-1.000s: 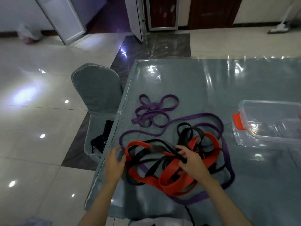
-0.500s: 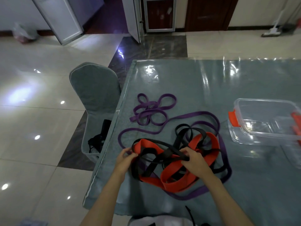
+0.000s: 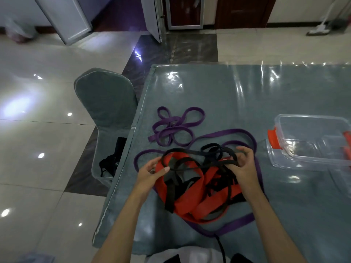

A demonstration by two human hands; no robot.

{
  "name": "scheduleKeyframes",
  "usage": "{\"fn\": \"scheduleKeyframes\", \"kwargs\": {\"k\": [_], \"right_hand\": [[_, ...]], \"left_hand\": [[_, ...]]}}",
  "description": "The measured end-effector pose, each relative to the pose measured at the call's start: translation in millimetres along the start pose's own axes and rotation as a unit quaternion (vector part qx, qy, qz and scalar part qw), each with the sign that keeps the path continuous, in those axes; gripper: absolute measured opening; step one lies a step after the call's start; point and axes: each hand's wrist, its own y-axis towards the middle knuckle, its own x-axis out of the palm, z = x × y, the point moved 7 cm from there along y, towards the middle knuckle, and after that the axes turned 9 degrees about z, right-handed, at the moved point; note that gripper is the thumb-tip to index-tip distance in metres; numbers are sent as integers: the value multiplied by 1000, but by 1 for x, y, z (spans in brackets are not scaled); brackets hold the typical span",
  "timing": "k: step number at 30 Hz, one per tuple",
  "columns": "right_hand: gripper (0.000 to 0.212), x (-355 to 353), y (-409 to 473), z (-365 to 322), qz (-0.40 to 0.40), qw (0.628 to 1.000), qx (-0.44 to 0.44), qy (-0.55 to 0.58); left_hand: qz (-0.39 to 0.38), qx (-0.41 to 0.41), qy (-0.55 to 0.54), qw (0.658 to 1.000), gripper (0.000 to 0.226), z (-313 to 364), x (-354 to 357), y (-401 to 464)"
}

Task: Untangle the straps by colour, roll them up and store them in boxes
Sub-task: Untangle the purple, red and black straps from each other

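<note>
Flanking tangle (image 3: 199, 186): box (image 3: 311, 141) (clear), chair (image 3: 106, 103)

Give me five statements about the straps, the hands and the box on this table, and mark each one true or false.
1. Both hands hold the tangle of red and black straps. True: the left hand and the right hand grip it.
2. The clear plastic box already holds rolled straps. False: no strap lies in it.
3. A small purple strap bundle lies apart from the tangle. True.
4. The box's clips are blue. False: they are orange-red.
5. A long purple strap loops around the tangle. True.
</note>
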Motion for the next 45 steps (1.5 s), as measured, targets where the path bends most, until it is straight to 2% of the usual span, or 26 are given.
{"fn": "scheduleKeyframes", "kwargs": {"k": [3,5,8,10,12,13,15,17,19,21,23,25,27,30,32,35,37,38,39,40,41,42,43,45], "right_hand": [[40,-7,9,-2,58,997,13,51],[34,-18,18,0,118,990,43,70],[30,-28,27,13,145,986,85,11],[35,-31,31,21,123,986,78,-78],[47,-29,32,32,74,981,74,-163],[56,-27,32,40,38,976,81,-198],[77,-24,28,57,-39,961,109,-252],[92,-20,22,68,-94,951,138,-261],[94,-23,22,70,-97,945,126,-285],[85,-28,25,67,-69,946,98,-302],[70,-36,28,60,-25,958,76,-277],[64,-43,29,54,18,973,67,-219],[73,-48,31,49,60,986,81,-134],[86,-53,34,42,138,984,112,-9],[80,-49,35,39,151,972,151,99],[62,-33,29,26,100,959,182,195],[63,-21,22,11,29,969,147,195],[67,-14,17,4,-16,974,123,190],[72,-7,11,-1,-61,976,102,181],[76,0,5,-7,-106,976,86,168],[78,6,-1,-11,-149,974,76,150],[79,11,-9,-13,-187,971,73,127],[79,15,-16,-15,-221,967,75,100],[73,22,-28,-9,-280,956,85,19]], "left_hand": [[-4,40,56,998,43,3,-6,8],[26,50,107,993,39,2,-16,17],[89,3,158,983,34,-12,-31,28],[105,-45,179,977,34,-21,-29,31],[126,-43,286,949,38,-22,-21,34],[138,-2,345,929,39,-14,-12,33],[141,126,334,923,33,10,19,23],[87,222,284,929,30,28,56,10],[-41,245,307,919,43,27,96,-2],[-168,216,415,868,65,7,128,-13],[-218,198,529,796,75,-14,141,-23],[-165,232,589,756,76,-17,140,-27],[-87,246,620,740,79,-11,128,-26],[-41,194,646,737,83,-10,106,-19],[-24,160,645,747,84,-11,89,-15],[-44,118,609,783,81,-18,69,-8],[-76,164,589,787,76,-15,72,-12],[-89,203,552,804,71,-9,79,-15],[-104,230,488,836,63,-1,88,-21],[-116,206,394,888,57,8,96,-25],[-128,119,275,946,57,14,105,-29],[-138,10,169,976,62,16,114,-34],[-150,-75,94,981,64,18,124,-41],[-173,-152,-9,973,61,26,139,-47]]}}
